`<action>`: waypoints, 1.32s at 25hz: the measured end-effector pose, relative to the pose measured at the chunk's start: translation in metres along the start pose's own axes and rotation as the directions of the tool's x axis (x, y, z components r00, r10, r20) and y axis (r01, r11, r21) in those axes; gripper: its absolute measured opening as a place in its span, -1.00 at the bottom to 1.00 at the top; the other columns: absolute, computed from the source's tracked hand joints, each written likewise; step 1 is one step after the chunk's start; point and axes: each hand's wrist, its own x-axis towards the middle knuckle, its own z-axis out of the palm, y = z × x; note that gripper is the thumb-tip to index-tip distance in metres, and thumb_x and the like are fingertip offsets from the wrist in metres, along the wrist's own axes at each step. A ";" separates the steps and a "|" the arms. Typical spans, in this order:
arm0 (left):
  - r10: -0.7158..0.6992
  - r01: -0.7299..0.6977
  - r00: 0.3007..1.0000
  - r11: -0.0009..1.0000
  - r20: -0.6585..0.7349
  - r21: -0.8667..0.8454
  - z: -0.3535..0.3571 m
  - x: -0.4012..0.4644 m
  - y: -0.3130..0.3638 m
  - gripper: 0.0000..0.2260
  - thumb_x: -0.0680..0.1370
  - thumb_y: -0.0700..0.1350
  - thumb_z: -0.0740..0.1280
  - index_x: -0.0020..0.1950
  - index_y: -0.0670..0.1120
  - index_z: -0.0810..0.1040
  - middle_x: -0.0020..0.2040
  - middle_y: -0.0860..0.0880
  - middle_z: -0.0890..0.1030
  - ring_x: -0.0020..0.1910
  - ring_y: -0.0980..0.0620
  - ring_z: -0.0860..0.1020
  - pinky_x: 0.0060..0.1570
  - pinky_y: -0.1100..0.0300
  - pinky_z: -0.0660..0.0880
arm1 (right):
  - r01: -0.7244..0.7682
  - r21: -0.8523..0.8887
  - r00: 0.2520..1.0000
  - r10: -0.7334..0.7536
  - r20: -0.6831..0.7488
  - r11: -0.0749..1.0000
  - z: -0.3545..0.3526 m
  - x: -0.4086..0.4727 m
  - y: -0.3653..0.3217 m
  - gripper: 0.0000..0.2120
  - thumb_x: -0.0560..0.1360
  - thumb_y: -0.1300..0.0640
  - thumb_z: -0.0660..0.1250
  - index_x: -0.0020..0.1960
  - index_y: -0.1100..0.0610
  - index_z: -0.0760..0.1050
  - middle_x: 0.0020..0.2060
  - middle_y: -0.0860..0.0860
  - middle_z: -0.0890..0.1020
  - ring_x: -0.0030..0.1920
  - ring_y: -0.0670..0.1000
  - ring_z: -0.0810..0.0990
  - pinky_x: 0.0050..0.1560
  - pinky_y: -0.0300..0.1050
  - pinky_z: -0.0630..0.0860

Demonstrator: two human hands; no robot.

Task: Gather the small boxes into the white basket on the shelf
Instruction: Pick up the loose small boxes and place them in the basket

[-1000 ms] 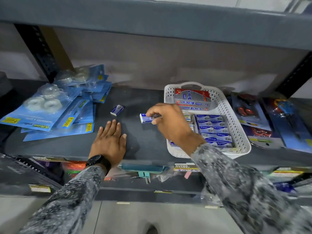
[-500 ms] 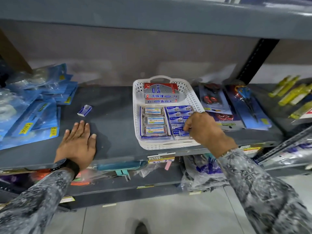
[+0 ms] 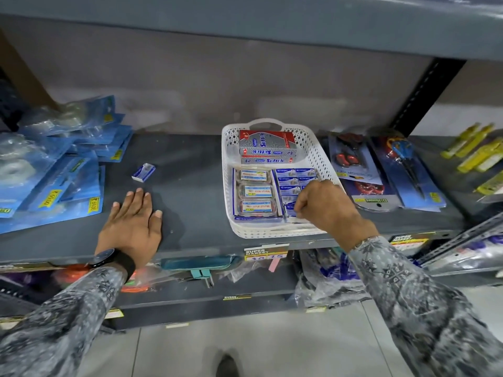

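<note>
Fingers of right hand (image 3: 325,206) curled in white basket (image 3: 321,156), grip unclear; left hand (image 3: 133,221) spread flat on grey shelf (image 3: 190,186).

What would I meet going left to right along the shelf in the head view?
Blue blister packs → small blue box → white basket → scissor packs → yellow packs.

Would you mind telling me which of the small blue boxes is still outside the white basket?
The lone small blue box lying on the bare shelf, just beyond the left hand; the others sit inside the white basket.
</note>
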 end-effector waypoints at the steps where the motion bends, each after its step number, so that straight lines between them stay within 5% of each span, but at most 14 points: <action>1: -0.001 0.001 1.000 1.000 -0.003 -0.002 -0.001 0.000 0.000 -0.30 0.58 0.16 -0.24 0.60 -0.17 0.15 0.65 -0.12 0.11 0.64 -0.08 0.05 0.60 -0.04 -0.03 | 0.001 -0.001 1.000 -0.001 0.028 1.000 0.001 0.003 -0.001 -0.81 0.47 0.09 0.33 0.00 0.07 0.68 -0.11 0.06 0.72 -0.09 0.13 0.71 0.01 0.03 0.68; 4: -0.007 0.007 1.000 1.000 -0.012 -0.022 -0.003 -0.001 0.001 -0.31 0.58 0.16 -0.23 0.60 -0.18 0.17 0.64 -0.13 0.13 0.63 -0.09 0.07 0.60 -0.04 -0.02 | 0.068 -0.049 0.997 -0.070 -0.033 0.996 -0.007 0.005 -0.017 -0.80 0.46 0.13 0.31 -0.01 0.02 0.70 -0.05 0.06 0.73 -0.06 0.15 0.70 0.02 0.03 0.66; 9: -0.025 0.025 1.000 0.999 -0.012 -0.038 -0.005 -0.002 0.004 -0.33 0.58 0.15 -0.20 0.60 -0.15 0.17 0.64 -0.10 0.12 0.64 -0.06 0.05 0.61 -0.02 -0.04 | 0.372 0.139 0.909 -0.330 -0.257 0.918 -0.025 0.010 -0.115 -0.76 0.49 0.24 0.32 0.03 0.03 0.70 -0.01 0.07 0.71 0.00 0.17 0.65 0.11 0.04 0.59; 15: -0.022 0.021 1.000 0.998 -0.016 -0.062 -0.004 -0.002 0.003 -0.34 0.58 0.14 -0.17 0.60 -0.15 0.18 0.64 -0.10 0.13 0.64 -0.04 0.05 0.61 -0.02 -0.04 | 0.667 0.101 0.745 -0.663 -0.077 0.738 0.004 0.064 -0.238 -0.44 0.45 0.34 0.27 0.40 -0.01 0.52 0.26 0.03 0.61 0.25 0.18 0.59 0.18 0.05 0.57; 19: -0.023 0.019 0.999 0.997 -0.048 -0.074 -0.003 -0.003 0.003 -0.34 0.57 0.14 -0.16 0.57 -0.16 0.24 0.63 -0.11 0.19 0.63 -0.07 0.11 0.60 -0.04 0.01 | 0.743 -0.027 0.670 -0.742 0.039 0.669 0.023 0.100 -0.275 -0.33 0.50 0.41 0.24 0.56 0.03 0.32 0.59 0.03 0.29 0.53 0.15 0.35 0.43 0.10 0.42; 24: -0.020 0.017 0.999 0.997 -0.045 -0.070 -0.006 -0.004 0.003 -0.38 0.60 0.12 -0.12 0.58 -0.15 0.23 0.63 -0.11 0.18 0.63 -0.06 0.09 0.60 -0.04 0.00 | 0.728 0.045 0.685 -0.728 0.005 0.685 0.038 0.118 -0.277 -0.58 0.48 0.34 0.36 0.27 0.01 0.61 0.22 0.08 0.66 0.21 0.19 0.63 0.15 -0.02 0.57; 28: -0.015 0.016 1.000 0.998 0.016 -0.053 -0.010 -0.006 0.006 -0.36 0.60 0.12 -0.17 0.61 -0.15 0.13 0.65 -0.10 0.09 0.64 -0.05 0.01 0.61 -0.03 -0.07 | 0.705 0.019 0.709 -0.704 -0.028 0.709 0.031 0.098 -0.257 -0.73 0.47 0.33 0.37 0.11 0.08 0.61 0.11 0.08 0.65 0.09 0.19 0.64 0.00 -0.05 0.53; 33: -0.018 0.034 0.987 0.994 0.157 -0.100 -0.024 0.001 0.031 -0.44 0.67 0.06 -0.07 0.63 -0.17 0.02 0.66 -0.13 -0.03 0.65 -0.07 -0.11 0.60 -0.06 -0.15 | 0.623 0.239 0.781 -0.575 -0.244 0.745 -0.020 0.062 -0.177 -0.72 0.44 0.28 0.44 0.13 0.09 0.64 0.05 0.06 0.67 0.08 0.15 0.62 0.08 -0.05 0.52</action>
